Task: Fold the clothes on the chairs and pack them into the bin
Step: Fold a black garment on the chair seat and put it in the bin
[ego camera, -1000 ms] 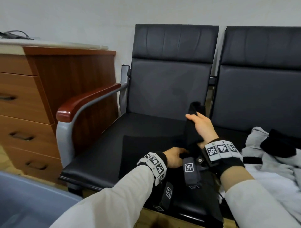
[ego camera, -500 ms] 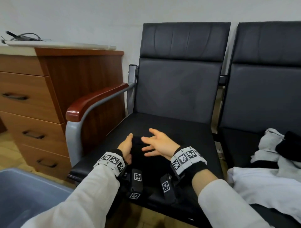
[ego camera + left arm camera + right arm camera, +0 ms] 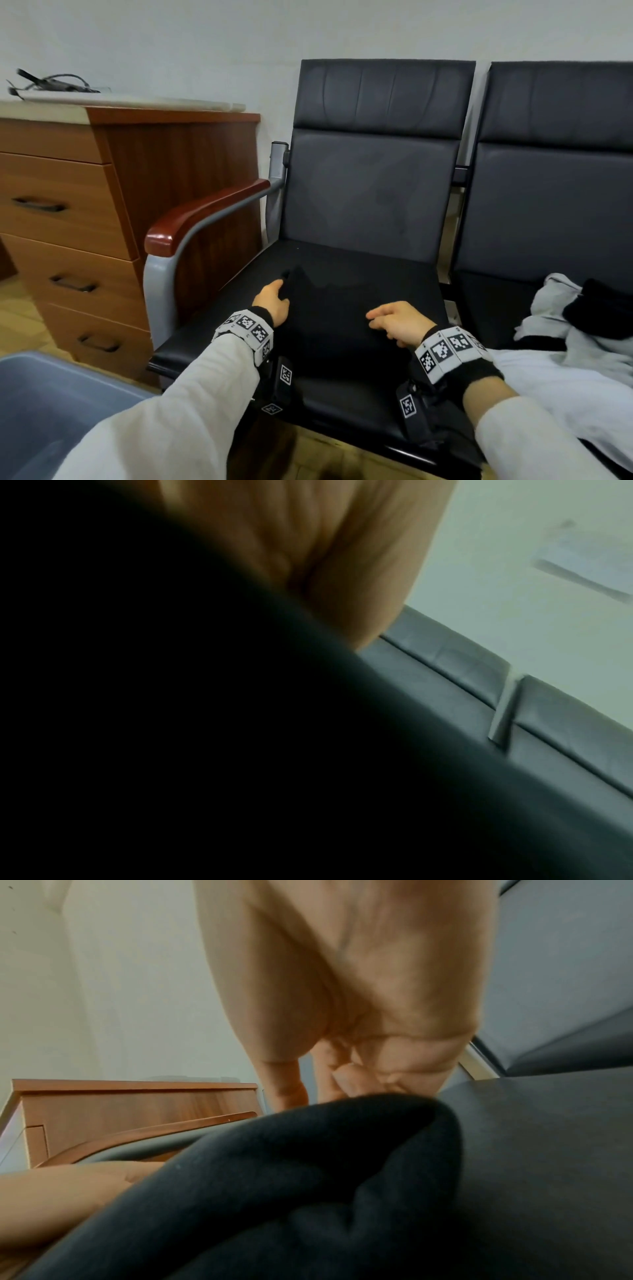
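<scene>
Only the right wrist view shows black garment [image 3: 308, 1191] bunched under curled fingers [image 3: 346, 1080]

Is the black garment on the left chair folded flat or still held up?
Lying flat on the seat: the black garment is spread under both hands, left hand at its edge, right hand resting on it.
</scene>
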{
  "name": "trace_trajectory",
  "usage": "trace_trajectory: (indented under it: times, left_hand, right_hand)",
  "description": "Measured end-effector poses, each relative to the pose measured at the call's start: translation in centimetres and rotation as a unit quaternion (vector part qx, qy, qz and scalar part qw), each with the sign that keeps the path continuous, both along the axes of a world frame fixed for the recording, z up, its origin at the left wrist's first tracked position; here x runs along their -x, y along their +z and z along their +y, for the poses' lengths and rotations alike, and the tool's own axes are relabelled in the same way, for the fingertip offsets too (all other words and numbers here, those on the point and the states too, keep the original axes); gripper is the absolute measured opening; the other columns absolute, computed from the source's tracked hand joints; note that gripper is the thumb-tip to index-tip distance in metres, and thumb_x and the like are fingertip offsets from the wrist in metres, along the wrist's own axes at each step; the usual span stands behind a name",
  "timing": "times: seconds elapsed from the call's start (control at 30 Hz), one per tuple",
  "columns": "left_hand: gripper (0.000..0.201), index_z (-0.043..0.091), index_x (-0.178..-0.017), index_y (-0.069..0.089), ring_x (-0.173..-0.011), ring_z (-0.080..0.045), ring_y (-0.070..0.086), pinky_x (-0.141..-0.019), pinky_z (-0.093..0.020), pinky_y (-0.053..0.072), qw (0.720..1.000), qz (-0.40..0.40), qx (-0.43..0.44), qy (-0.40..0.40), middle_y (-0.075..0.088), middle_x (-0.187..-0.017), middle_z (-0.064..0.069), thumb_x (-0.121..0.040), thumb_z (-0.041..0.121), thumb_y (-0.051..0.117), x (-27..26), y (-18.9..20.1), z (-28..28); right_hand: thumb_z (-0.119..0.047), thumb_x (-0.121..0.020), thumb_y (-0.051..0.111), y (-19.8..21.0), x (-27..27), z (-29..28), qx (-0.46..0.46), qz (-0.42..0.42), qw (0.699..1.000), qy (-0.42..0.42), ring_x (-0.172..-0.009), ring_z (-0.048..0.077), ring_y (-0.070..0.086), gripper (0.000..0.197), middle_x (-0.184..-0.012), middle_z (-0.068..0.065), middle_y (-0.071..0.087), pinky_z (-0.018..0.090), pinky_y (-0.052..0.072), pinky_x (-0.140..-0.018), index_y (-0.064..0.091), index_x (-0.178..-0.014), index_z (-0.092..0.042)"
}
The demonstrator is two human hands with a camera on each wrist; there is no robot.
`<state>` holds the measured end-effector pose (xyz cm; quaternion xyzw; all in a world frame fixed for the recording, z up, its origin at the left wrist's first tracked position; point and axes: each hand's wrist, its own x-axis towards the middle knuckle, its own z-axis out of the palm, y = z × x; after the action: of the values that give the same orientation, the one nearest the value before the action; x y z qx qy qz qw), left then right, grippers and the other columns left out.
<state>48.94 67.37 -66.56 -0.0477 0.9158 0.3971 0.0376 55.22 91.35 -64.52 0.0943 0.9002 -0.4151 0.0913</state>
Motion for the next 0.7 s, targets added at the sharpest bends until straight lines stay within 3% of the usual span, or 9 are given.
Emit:
trace_trajectory:
  times: [0.1, 0.17, 0.27, 0.3, 0.37, 0.43, 0.5, 0.6, 0.7]
  left_hand:
    - [0.07, 0.022, -0.149, 0.023, -0.123, -0.034, 0.051, -0.094, -0.043, 0.049, 0.998, -0.04, -0.042, 0.029, 0.046, -0.141, -0.012, -0.09, 0.009, 0.057, 0.8, -0.8, -1.6]
    - [0.066, 0.02, -0.147, 0.028, -0.121, -0.032, 0.052, -0.099, -0.042, 0.046, 0.998, -0.016, -0.023, 0.059, 0.05, -0.137, -0.013, -0.089, 0.011, 0.057, 0.9, -0.1, -2.1]
    - [0.035, 0.019, -0.124, 0.055, -0.112, -0.026, 0.058, -0.097, -0.037, 0.047, 0.994, 0.069, 0.011, 0.082, 0.06, -0.122, -0.009, -0.09, 0.015, 0.055, 0.2, 1.7, -1.5]
    - [0.023, 0.021, -0.11, 0.06, -0.101, -0.025, 0.062, -0.088, -0.036, 0.052, 0.994, 0.077, -0.027, 0.068, 0.063, -0.111, -0.008, -0.09, 0.014, 0.054, -0.4, 2.4, -0.7]
    - [0.015, 0.022, -0.094, 0.059, -0.068, -0.017, 0.063, -0.055, -0.028, 0.054, 0.989, 0.057, -0.132, 0.016, 0.062, -0.087, -0.006, -0.092, 0.011, 0.05, -1.4, 3.4, 1.2]
    - [0.013, 0.017, -0.103, 0.056, -0.048, -0.01, 0.054, -0.037, -0.018, 0.043, 0.98, -0.012, -0.196, -0.037, 0.053, -0.074, -0.003, -0.095, 0.012, 0.047, -2.8, 3.7, 3.3]
    - [0.024, 0.017, -0.12, 0.05, -0.047, -0.009, 0.053, -0.038, -0.019, 0.046, 0.973, -0.095, -0.195, -0.085, 0.049, -0.075, -0.003, -0.096, 0.018, 0.05, -4.1, 3.1, 4.8]
    - [0.053, 0.016, -0.142, 0.034, -0.066, -0.011, 0.055, -0.051, -0.022, 0.053, 0.973, -0.169, -0.097, -0.126, 0.052, -0.097, -0.005, -0.093, 0.02, 0.057, -4.5, 1.7, 5.2]
    - [0.072, 0.018, -0.148, 0.023, -0.08, -0.013, 0.056, -0.063, -0.025, 0.055, 0.971, -0.171, -0.044, -0.163, 0.052, -0.109, -0.007, -0.089, 0.017, 0.063, -4.0, 1.5, 5.3]
  right_hand:
    - [-0.018, -0.085, 0.065, -0.2, 0.0, 1.0, -0.003, 0.021, 0.998, -0.051, -0.061, 0.011, 0.05, 0.007, -0.07, -0.004, 0.055, 0.022, 0.037, -0.047, 0.066, -0.085, -0.025]
    - [-0.02, -0.084, 0.066, -0.5, 0.1, 1.7, -0.006, 0.02, 0.994, -0.105, -0.064, 0.017, 0.055, 0.0, -0.07, 0.0, 0.058, 0.026, 0.043, -0.049, 0.066, -0.084, -0.021]
    - [-0.032, -0.082, 0.068, -1.0, 0.4, 2.5, -0.047, -0.019, 0.99, -0.129, -0.085, 0.024, 0.065, 0.022, -0.091, 0.008, 0.067, 0.036, 0.057, -0.076, 0.065, -0.09, -0.012]
    - [-0.038, -0.082, 0.068, -1.3, 0.6, 2.6, -0.047, -0.034, 0.99, -0.129, -0.089, 0.025, 0.066, 0.033, -0.097, 0.009, 0.067, 0.038, 0.056, -0.082, 0.065, -0.097, -0.009]
    - [-0.048, -0.079, 0.068, -1.5, 0.8, 2.4, -0.014, -0.058, 0.99, -0.124, -0.09, 0.024, 0.066, 0.052, -0.106, 0.009, 0.066, 0.035, 0.055, -0.081, 0.061, -0.109, -0.006]
    - [-0.059, -0.07, 0.07, -1.6, 1.0, 2.0, -0.02, -0.069, 0.992, -0.108, -0.095, 0.024, 0.065, 0.069, -0.112, 0.008, 0.066, 0.036, 0.054, -0.085, 0.06, -0.114, -0.007]
    - [-0.063, -0.068, 0.071, -1.5, 0.8, 1.5, -0.074, -0.08, 0.991, -0.072, -0.104, 0.024, 0.062, 0.078, -0.118, 0.006, 0.063, 0.035, 0.053, -0.089, 0.057, -0.121, -0.008]
    - [-0.049, -0.075, 0.074, -1.2, 0.4, 0.8, -0.123, -0.071, 0.989, -0.044, -0.112, 0.024, 0.059, 0.071, -0.124, 0.008, 0.059, 0.034, 0.052, -0.091, 0.051, -0.128, -0.007]
    - [-0.039, -0.053, 0.086, -1.6, 0.6, 1.2, 0.024, -0.081, 0.995, -0.052, -0.101, 0.028, 0.066, 0.078, -0.111, 0.011, 0.067, 0.042, 0.055, -0.089, 0.06, -0.118, -0.005]
